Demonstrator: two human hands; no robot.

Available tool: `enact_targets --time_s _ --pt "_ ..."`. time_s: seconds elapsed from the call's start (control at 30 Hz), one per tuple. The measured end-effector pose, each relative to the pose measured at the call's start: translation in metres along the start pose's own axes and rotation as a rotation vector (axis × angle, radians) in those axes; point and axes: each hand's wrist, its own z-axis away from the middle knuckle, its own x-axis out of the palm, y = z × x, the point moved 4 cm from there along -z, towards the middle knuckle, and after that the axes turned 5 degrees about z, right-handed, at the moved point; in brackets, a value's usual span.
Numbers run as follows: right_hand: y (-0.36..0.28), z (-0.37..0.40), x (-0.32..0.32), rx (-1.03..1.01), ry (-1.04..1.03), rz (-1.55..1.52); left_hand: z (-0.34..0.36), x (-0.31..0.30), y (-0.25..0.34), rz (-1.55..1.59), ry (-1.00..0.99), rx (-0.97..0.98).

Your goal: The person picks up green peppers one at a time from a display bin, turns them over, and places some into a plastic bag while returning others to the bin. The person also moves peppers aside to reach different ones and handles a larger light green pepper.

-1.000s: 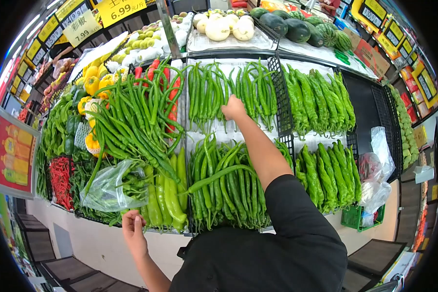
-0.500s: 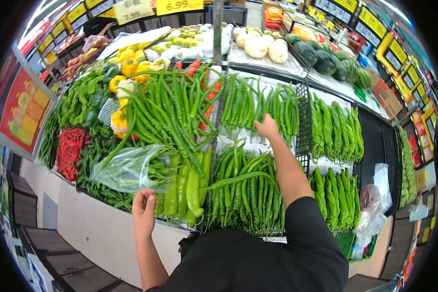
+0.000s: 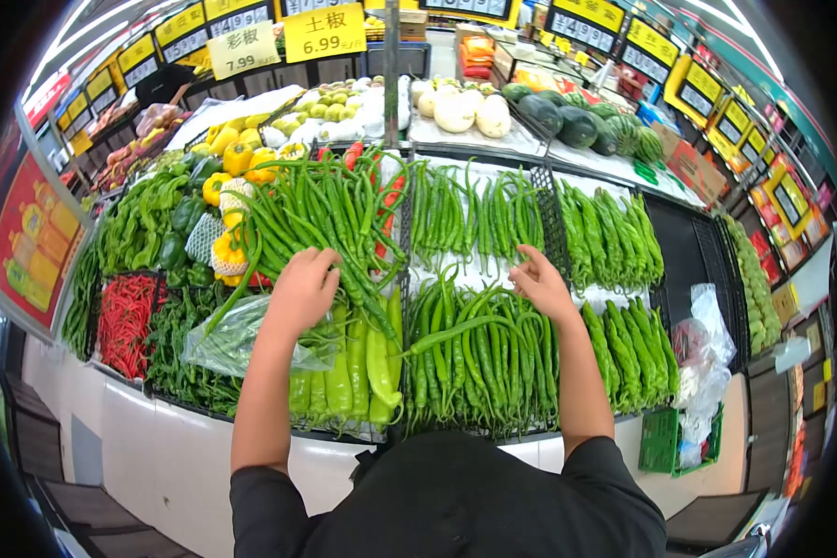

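Note:
My left hand [image 3: 304,286] is over the lower left edge of a loose heap of long green peppers [image 3: 325,200], its fingers bent; whether they grip any is hidden. Beneath that wrist lies a clear plastic bag [image 3: 228,344] with greens in it, beside pale green peppers [image 3: 339,377]. My right hand [image 3: 539,284] is at the lower end of the upper row of green peppers [image 3: 479,214], fingers curled and partly apart, with nothing clearly visible in them. Below it, another row of long green peppers [image 3: 479,372] is laid out, one lying across the top.
Red chillies [image 3: 128,312], yellow peppers [image 3: 237,158] and dark leafy-looking green peppers lie at the left. On the right, past a black crate divider [image 3: 549,219], are more green peppers [image 3: 609,237]. Melons [image 3: 456,112] stand behind. A green basket [image 3: 660,442] with plastic bags sits at the lower right.
My left hand has moved up from the bag's lower edge to the pepper heap. My right hand has come down from the upper pepper row and slightly right. The camera view has shifted.

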Motion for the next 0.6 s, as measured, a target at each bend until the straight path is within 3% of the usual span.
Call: enact_targets --time_s 0.07,0.17,0.3,0.53,0.6 --pt "-0.014 0.039 -0.009 -0.006 0.026 -0.092 -0.020 0.023 -0.015 -0.104 -0.195 -0.150" --pt "0.001 0.084 -0.018 -0.011 0.094 -0.210 -0.039 0.046 -0.032 -0.014 -0.398 -0.266" --pt "0.023 0.130 -0.023 0.052 0.182 -0.199 -0.051 0.064 -0.055 -0.091 -0.499 -0.421" --pt "0.034 0.160 -0.008 0.095 0.217 -0.270 -0.046 0.051 -0.074 0.184 -0.100 -0.383" --pt "0.023 0.157 -0.001 0.036 0.189 -0.293 -0.046 0.032 -0.083 0.353 0.123 -0.265"
